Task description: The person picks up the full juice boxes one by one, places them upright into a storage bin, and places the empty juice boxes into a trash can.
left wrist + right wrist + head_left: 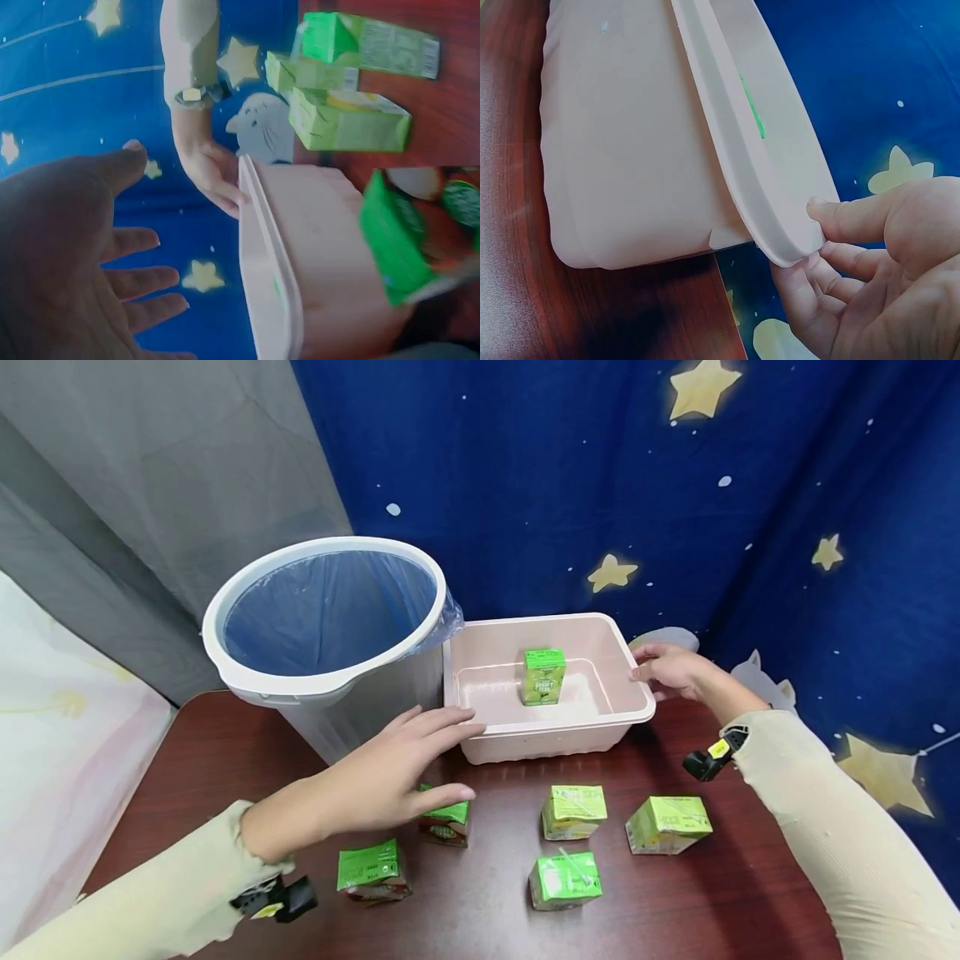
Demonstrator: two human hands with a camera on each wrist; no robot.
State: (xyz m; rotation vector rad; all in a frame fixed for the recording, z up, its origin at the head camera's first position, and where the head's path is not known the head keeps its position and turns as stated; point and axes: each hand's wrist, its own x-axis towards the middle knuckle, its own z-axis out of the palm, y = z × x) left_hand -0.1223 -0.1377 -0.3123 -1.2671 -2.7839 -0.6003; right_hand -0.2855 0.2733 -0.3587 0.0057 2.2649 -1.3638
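A pale pink plastic basin [555,731] stands on the table with one green drink carton [543,678] upright inside it. My right hand [671,670] grips the basin's right rim, thumb inside and fingers beneath the lip, as the right wrist view shows. Over the basin's near left corner hovers my left hand [393,768], fingers straight and spread, holding nothing. Below that hand are a green-topped brown carton [447,822], partly hidden by the thumb, and a similar carton [372,872]. Whether the left fingertips touch the rim cannot be told from the head view.
Left of the basin stands a tall white bin [322,681] lined with a clear bag. In front of the basin are a yellow-green carton [573,812], another yellow-green carton [669,824] and a green carton [565,881]. A blue starry curtain [525,485] hangs behind the dark red table [480,918].
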